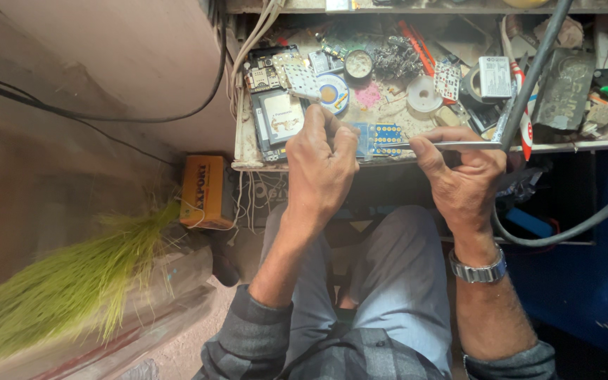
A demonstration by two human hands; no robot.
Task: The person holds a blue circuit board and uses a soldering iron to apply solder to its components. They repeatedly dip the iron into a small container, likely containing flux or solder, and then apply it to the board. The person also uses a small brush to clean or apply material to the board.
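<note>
Gripping metal tweezers (452,146), the right hand (462,176) points their tips at a small blue circuit board (381,139) at the centre of the frame, on the cluttered surface (244,151); the left hand (321,165) is curled closed just beside it, its grasp hidden.

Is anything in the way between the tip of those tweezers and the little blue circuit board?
Nothing visible. The right hand holds the tweezers, whose tips already meet the blue circuit board at the bench edge. The left hand pins the board's other side, clear of the tips.
</note>
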